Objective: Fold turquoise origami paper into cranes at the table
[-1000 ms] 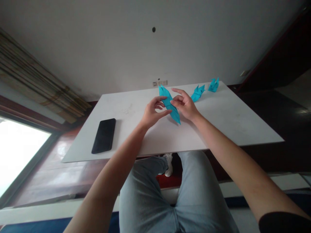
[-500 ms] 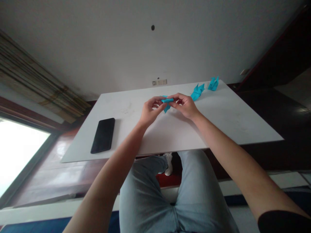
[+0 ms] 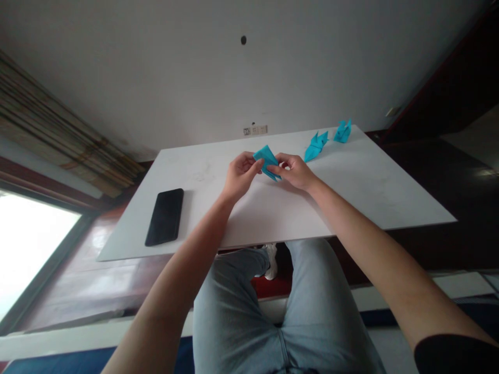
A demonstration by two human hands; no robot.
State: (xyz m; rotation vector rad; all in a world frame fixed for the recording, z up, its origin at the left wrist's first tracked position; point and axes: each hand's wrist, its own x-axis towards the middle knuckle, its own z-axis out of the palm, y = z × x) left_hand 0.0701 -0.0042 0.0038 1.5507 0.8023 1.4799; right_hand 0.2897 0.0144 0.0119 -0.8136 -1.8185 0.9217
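Blue folded paper [image 3: 265, 154] over white table [image 3: 370, 187], pinched by left hand [image 3: 240, 174] and right hand [image 3: 298, 172], thumbs on top. Two blue paper figures [image 3: 315, 147] on table, far right; black phone [image 3: 165, 216] left.

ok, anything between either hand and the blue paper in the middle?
Nothing visible. The left hand and right hand both hold the blue paper directly. The two blue folded figures sit off to the right, the black phone to the left.
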